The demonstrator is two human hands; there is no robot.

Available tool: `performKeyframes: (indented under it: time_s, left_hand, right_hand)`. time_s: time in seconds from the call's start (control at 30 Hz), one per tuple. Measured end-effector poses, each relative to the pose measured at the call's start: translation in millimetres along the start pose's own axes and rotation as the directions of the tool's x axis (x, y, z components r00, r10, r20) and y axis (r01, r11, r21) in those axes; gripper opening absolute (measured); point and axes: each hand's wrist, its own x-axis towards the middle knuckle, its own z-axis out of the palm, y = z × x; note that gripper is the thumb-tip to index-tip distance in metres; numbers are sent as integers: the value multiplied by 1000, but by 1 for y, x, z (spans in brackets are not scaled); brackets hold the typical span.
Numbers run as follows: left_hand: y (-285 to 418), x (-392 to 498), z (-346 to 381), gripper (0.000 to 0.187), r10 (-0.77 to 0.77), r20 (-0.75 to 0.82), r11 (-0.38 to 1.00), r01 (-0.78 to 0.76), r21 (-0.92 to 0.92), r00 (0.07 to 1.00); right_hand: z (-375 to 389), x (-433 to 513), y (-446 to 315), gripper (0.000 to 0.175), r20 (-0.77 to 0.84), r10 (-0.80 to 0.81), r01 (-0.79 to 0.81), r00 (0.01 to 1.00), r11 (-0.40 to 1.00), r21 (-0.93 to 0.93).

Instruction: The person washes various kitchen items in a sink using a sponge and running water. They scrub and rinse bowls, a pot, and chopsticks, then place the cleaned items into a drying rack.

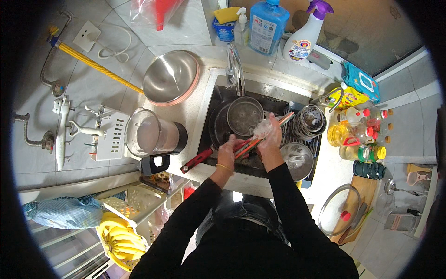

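Over the sink, my left hand (228,151) grips the lower part of a bundle of red and orange chopsticks (246,149). My right hand (273,136) closes around the upper part, with a foamy white scrubbing pad (263,128) pressed against them. Suds cover both hands. Just beyond my fingers, a round metal pot (245,113) holds cloudy water below the faucet (237,71). It overlaps a dark frying pan (216,127), whose red handle (197,160) juts over the sink's front left edge.
Stacked sudsy bowls (309,120) and a metal bowl with forks (297,161) stand on the sink's right side. A blender jug (153,132) and steel basins (170,78) occupy the left counter. Oil bottles (352,134), a glass lid (338,209) and a cutting board (364,188) are at right.
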Motion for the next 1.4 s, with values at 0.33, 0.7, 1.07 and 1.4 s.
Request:
performKeyframes:
  time_s: [0.33, 0.7, 1.07, 1.4]
  left_hand:
    - [20, -13, 6, 40, -364, 413, 924, 268, 272, 835]
    - [12, -46, 7, 47, -538, 379, 825, 376, 422, 753]
    - [12, -33, -2, 39, -344, 380, 939, 314, 140, 859]
    - [-42, -1, 2, 26, -99, 224, 749, -76, 659, 970]
  right_hand:
    - [-3, -24, 0, 27, -153, 287, -324, 946, 872, -366]
    - [-36, 26, -43, 37, 84, 366, -375, 927, 910, 176]
    - [-32, 29, -72, 49, -125, 261, -281, 957, 943, -179]
    - [-49, -17, 4, 41, -309, 111, -234, 944, 889, -395]
